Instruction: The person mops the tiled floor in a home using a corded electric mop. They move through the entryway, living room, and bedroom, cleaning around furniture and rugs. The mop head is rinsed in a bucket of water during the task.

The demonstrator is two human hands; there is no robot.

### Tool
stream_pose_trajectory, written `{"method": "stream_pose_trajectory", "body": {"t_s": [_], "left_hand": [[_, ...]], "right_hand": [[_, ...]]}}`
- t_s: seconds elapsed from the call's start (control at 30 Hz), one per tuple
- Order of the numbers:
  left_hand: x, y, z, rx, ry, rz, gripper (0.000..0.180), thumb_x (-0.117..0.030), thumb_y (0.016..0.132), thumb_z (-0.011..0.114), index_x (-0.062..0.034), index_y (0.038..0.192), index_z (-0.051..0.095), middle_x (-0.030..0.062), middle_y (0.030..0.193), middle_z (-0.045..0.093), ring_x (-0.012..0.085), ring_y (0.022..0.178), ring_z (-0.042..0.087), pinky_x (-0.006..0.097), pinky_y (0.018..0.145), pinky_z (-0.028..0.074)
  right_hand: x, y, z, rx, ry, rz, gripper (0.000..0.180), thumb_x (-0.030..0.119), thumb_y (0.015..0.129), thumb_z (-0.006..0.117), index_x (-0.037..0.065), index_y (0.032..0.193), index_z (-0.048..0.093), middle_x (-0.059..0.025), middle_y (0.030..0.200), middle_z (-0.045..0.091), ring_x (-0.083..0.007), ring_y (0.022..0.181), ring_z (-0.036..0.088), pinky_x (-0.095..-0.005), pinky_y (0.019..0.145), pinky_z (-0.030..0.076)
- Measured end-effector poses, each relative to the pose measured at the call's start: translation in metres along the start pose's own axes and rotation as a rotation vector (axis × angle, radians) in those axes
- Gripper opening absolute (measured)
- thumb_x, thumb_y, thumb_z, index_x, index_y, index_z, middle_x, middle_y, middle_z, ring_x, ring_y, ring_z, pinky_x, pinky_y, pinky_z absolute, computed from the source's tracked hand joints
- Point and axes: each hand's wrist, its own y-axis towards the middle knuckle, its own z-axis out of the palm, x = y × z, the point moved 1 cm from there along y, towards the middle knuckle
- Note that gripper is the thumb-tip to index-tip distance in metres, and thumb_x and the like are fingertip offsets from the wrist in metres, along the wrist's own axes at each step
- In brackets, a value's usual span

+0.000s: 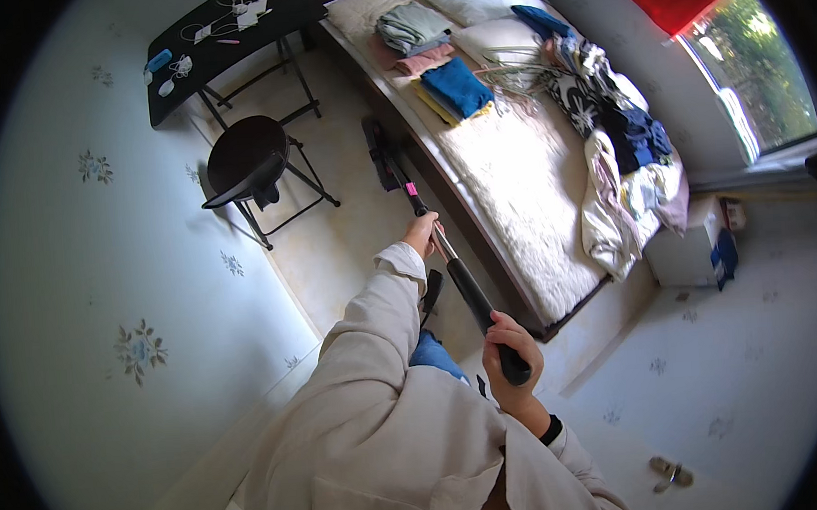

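Observation:
A long-handled floor tool, which looks like a mop [471, 293], slants from my body toward the bed's long side. Its pole is silver with a thick black upper grip and a pink piece lower down. The wide dark head [381, 154] rests on the floor beside the bed frame. My left hand [420, 235] is wrapped round the lower part of the pole. Closer to me, my right hand [512, 353] grips the black end of the handle. Whether the head has bristles or a pad is too small to make out.
To the right of the tool stands a bed [509, 221] with folded clothes [454, 89] and heaped clothing [640, 138]. A dark round folding chair [247, 157] is on the left, near a black table [228, 56] with cables. A white box [684, 252] sits past the bed's foot.

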Motion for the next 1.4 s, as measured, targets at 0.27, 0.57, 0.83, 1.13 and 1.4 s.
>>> {"method": "stream_pose_trajectory", "body": {"t_s": [0.27, 0.57, 0.83, 1.13, 1.4], "left_hand": [[-0.119, 0.073, 0.015, 0.047, 0.0, 0.016, 0.019, -0.015, 0.08, 0.052, -0.0059, 0.066, 0.044, 0.0045, 0.052, 0.047, 0.0143, 0.042, 0.047, 0.026, 0.043, 0.044], [-0.299, 0.194, 0.0, -0.055, 0.079, 0.079, 0.016, -0.012, 0.079, 0.05, -0.0044, 0.066, 0.043, 0.006, 0.05, 0.044, 0.0173, 0.041, 0.047, 0.03, 0.039, 0.042], [-0.449, 0.288, -0.005, -0.359, 0.504, 0.158, 0.015, -0.007, 0.076, 0.049, -0.0021, 0.063, 0.043, 0.0083, 0.047, 0.045, 0.0175, 0.036, 0.046, 0.032, 0.033, 0.04], [-0.49, 0.321, -0.021, -0.065, 0.293, 0.132, 0.022, -0.016, 0.08, 0.047, -0.005, 0.061, 0.043, 0.0077, 0.05, 0.045, 0.0186, 0.042, 0.048, 0.03, 0.043, 0.042], [-0.439, 0.307, -0.009, -0.121, 0.276, -0.09, 0.014, -0.012, 0.076, 0.048, -0.006, 0.065, 0.041, 0.0055, 0.053, 0.043, 0.0162, 0.044, 0.046, 0.028, 0.043, 0.042]], "right_hand": [[-0.064, 0.133, 0.085, 0.173, 0.086, -0.112, 0.022, -0.012, 0.062, 0.06, 0.001, 0.079, 0.055, -0.0097, 0.076, 0.057, -0.0258, 0.085, 0.06, -0.0383, 0.086, 0.044], [-0.116, 0.27, 0.236, 0.231, 0.13, -0.142, 0.021, -0.011, 0.061, 0.061, 0.002, 0.077, 0.056, -0.0106, 0.078, 0.057, -0.0286, 0.091, 0.059, -0.0402, 0.087, 0.044], [-0.148, 0.372, 0.356, 0.168, 0.149, -0.099, 0.02, -0.009, 0.06, 0.061, 0.003, 0.076, 0.058, -0.0107, 0.081, 0.057, -0.0285, 0.091, 0.06, -0.0398, 0.085, 0.045], [-0.179, 0.448, 0.371, 0.52, 0.155, -0.289, 0.018, -0.004, 0.061, 0.062, 0.007, 0.075, 0.059, -0.0063, 0.082, 0.059, -0.0278, 0.089, 0.06, -0.0388, 0.085, 0.046], [-0.184, 0.433, 0.316, 0.964, 0.103, -0.4, 0.015, 0.006, 0.063, 0.061, 0.004, 0.077, 0.056, -0.0095, 0.089, 0.057, -0.028, 0.097, 0.056, -0.0447, 0.094, 0.038]]}}
